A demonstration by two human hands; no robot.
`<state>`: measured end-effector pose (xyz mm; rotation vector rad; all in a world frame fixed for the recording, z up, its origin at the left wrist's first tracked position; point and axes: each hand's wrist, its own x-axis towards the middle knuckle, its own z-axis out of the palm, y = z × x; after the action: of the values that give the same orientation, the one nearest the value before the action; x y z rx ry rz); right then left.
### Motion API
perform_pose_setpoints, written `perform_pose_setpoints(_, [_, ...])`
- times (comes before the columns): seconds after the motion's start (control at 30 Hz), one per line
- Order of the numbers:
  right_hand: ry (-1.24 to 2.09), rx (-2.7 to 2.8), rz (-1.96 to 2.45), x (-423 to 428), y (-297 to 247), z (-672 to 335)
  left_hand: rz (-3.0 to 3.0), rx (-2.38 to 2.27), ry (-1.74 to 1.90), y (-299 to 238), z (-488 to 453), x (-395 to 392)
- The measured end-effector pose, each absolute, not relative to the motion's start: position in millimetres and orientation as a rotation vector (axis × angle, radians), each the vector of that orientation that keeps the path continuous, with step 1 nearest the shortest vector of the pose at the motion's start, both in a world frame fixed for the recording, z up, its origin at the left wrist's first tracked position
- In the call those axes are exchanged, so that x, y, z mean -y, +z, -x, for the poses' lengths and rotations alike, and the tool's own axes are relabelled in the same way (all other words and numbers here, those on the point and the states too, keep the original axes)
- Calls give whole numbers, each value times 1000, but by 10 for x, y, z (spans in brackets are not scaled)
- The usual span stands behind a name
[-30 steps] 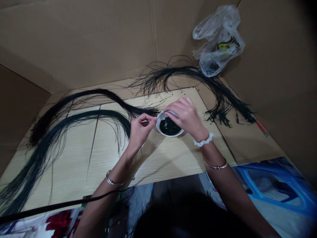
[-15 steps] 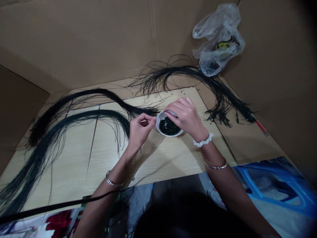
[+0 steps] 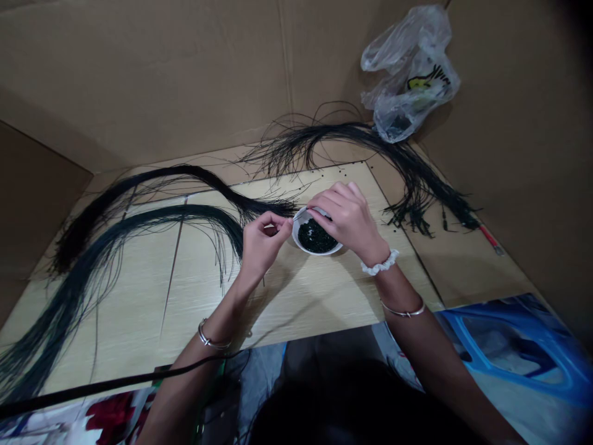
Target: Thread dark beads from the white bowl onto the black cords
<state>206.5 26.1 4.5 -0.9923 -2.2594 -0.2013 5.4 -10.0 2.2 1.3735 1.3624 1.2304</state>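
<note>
A small white bowl (image 3: pixel 319 252) with dark, bead-like bits (image 3: pixel 315 236) in it stands in the middle of the table. At its left rim my left hand (image 3: pixel 265 240) is closed in a pinch on a thin strand (image 3: pixel 299 216). My right hand (image 3: pixel 345 217) reaches over the bowl, thumb and fingers pressed together at the strand's other end. The strand is too fine to tell whether it is thread or a needle. My right fingers hide part of the bowl.
Bundles of dark strands (image 3: pixel 185 213) lie at left, with another bundle (image 3: pixel 352 133) at the back right. A clear plastic bag (image 3: pixel 412 80) sits in the back corner. Near the right wall is a red-handled tool (image 3: pixel 490 238). Cardboard walls (image 3: pixel 185 80) surround the table (image 3: pixel 208 296).
</note>
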Motion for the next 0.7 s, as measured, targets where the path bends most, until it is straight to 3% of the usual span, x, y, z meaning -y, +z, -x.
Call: perform_pose_setpoints(0.7, [-222,2244,1056,-214,38,-1995,-1380,-1359,1231,16,-72,108])
